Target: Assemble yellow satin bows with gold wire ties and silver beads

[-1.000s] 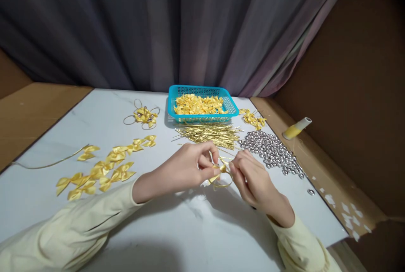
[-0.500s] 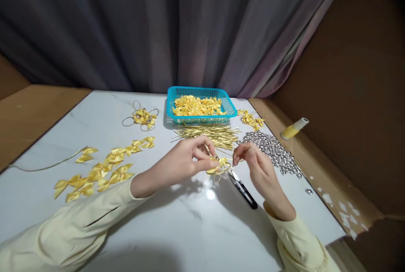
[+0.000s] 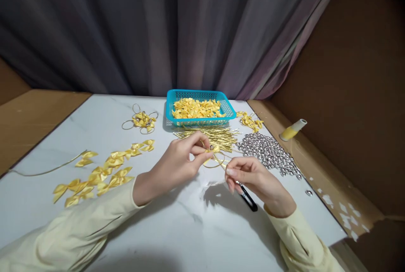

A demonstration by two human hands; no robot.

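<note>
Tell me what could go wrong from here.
1. The bow is pinched only by the fingertips of the left hand, so it might slip.
2. The right hand hides most of the scissors beyond their black handle; a finger could brush the blades.
3. A single bead lies near the table's right edge, and a sleeve could knock it off.

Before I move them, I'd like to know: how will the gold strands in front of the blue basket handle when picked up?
The gold strands are probably springy rather than floppy, since most lie fairly straight. They look thin, so each is likely light. They also cross in a loose heap, so lifting one may drag or scatter others.
</note>
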